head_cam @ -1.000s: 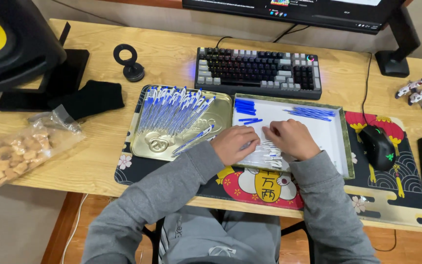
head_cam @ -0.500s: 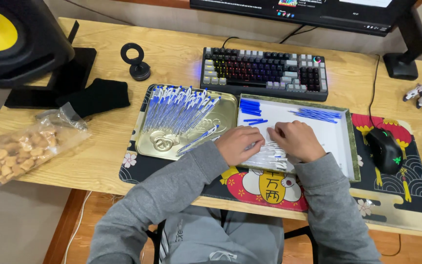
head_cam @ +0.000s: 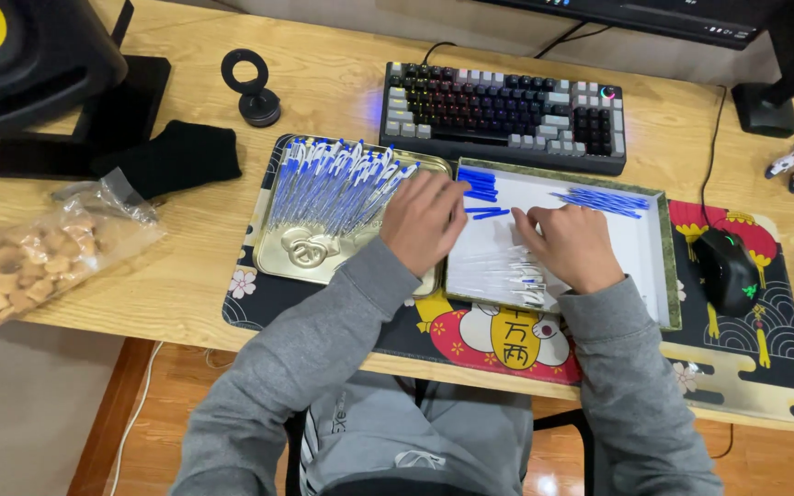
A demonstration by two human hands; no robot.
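Desk mat under all, keyboard at 12. White tray centre-right: clear pen barrels at its 7, blue refills at 1, blue caps at 11. Gold tray at 9 w/ assembled blue pens. Your left hand sits over the two trays' shared edge, fingers curled; can't tell what it holds. Right hand on white tray above barrels, fingers bent, grip hidden.
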